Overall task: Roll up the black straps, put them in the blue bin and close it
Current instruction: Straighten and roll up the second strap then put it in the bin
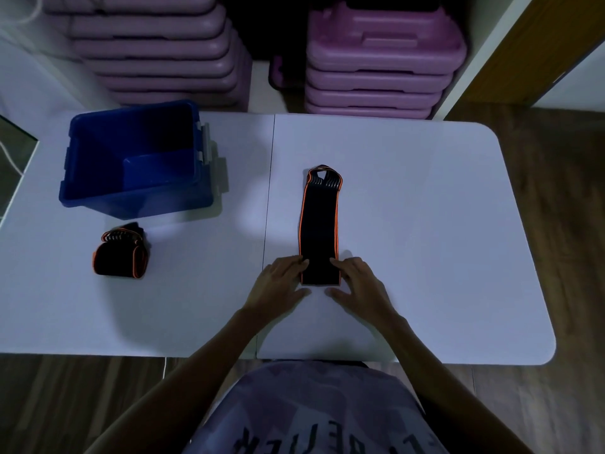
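A black strap with orange edges (pixel 319 224) lies flat and stretched out on the white table (pixel 425 224), its looped end pointing away from me. My left hand (pixel 281 283) and my right hand (pixel 357 283) sit on either side of its near end, fingertips touching the strap's edges, fingers spread. A second black strap (pixel 119 255) rests rolled up at the left, in front of the blue bin (pixel 131 194). The bin stands without a lid on it and looks empty inside.
Stacks of purple plastic cases (pixel 383 60) stand behind the table against the wall. A grey latch (pixel 206 142) sticks out on the bin's right side. Wooden floor shows around the table, and a wooden door frame (pixel 556 44) is at the far right.
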